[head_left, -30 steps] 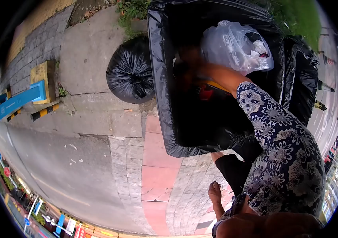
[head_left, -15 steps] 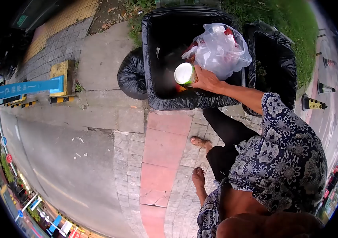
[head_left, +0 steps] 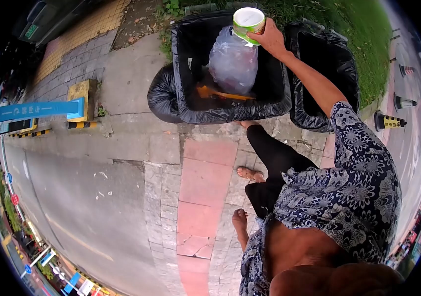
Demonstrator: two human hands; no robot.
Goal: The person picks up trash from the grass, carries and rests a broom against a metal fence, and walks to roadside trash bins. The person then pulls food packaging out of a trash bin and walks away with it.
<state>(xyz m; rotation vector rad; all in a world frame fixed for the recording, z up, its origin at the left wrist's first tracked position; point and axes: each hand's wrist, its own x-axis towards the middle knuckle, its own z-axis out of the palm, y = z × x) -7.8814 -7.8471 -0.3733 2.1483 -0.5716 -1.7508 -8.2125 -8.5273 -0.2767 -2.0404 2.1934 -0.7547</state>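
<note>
My right hand (head_left: 271, 38) is closed round a green paper tub (head_left: 249, 23) with a white round face turned up, above the far rim of a bin (head_left: 235, 116) lined with black plastic. Just below the tub, a filled translucent plastic bag (head_left: 231, 66) is inside the bin; whether my fingers also touch it I cannot tell. A flat orange piece (head_left: 222, 93) lies beside the bag. My left hand (head_left: 240, 220) hangs low by my leg, fingers curled; anything in them is too small to make out.
A second lined bin (head_left: 326, 79) stands to the right, and a tied black rubbish bag (head_left: 163, 96) rests against the first bin's left side. A blue barrier arm (head_left: 32, 111) on a yellow block (head_left: 83, 90) is at left. Striped cones (head_left: 390, 121) stand at right.
My right hand has moved up and away with the tub, from over the bin's middle to its far rim. The plastic bag has shifted left in the bin, uncovering the orange piece.
</note>
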